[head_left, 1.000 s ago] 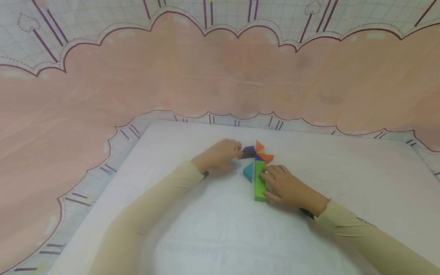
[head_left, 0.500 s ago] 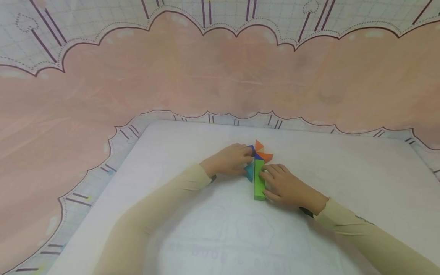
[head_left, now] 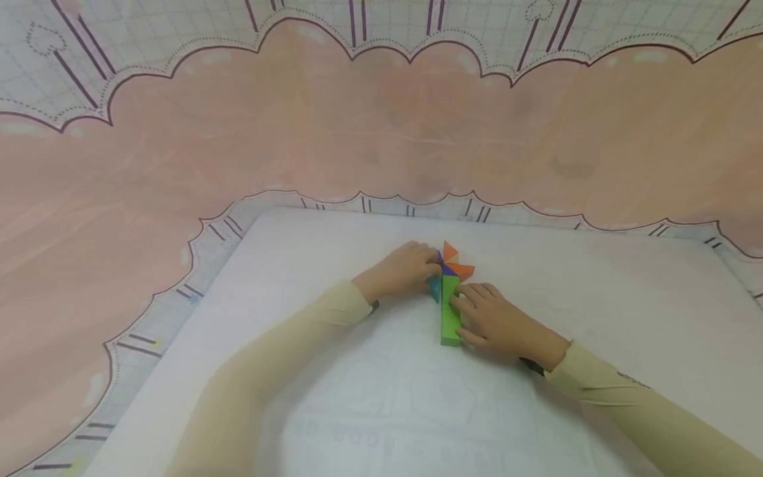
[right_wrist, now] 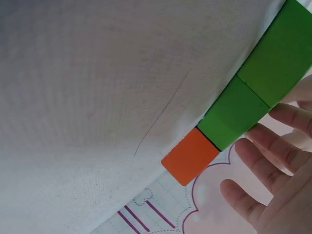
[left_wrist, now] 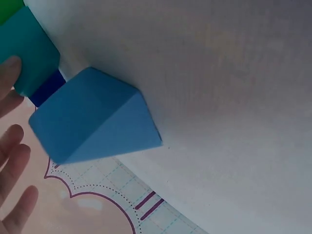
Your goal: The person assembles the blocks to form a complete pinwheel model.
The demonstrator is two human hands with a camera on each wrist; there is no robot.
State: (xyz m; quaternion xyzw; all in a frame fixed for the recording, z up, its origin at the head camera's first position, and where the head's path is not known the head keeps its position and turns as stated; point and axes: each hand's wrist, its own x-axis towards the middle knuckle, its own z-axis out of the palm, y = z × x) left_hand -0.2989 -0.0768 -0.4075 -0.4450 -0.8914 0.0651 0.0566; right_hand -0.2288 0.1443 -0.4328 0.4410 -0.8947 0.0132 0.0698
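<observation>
My left hand [head_left: 405, 270] is at the left side of a pinwheel-like cluster of blocks. In the left wrist view its thumb [left_wrist: 10, 73] lies against a teal triangular block [left_wrist: 34, 48], with a fingertip at the block's other edge. A larger blue block [left_wrist: 92, 117] sits by that hand's other, loosely spread fingers. My right hand [head_left: 497, 324] touches the right side of a green bar [head_left: 450, 311], which the right wrist view shows as two green blocks [right_wrist: 234, 112] end to end. Its fingers are slightly bent. Orange triangular blocks [head_left: 461, 271] and a dark blue piece [head_left: 448, 270] meet at the bar's top.
The blocks lie on a white tabletop [head_left: 357, 397] with faint printed marks. Beyond its far edge hangs a peach and white patterned cloth [head_left: 381, 132]. Beige sleeves [head_left: 298, 331] cover both forearms.
My left hand has come right onto the cluster, now covering much of the blue block. The teal block has shifted up beside the green bar's top. My right hand has stayed put.
</observation>
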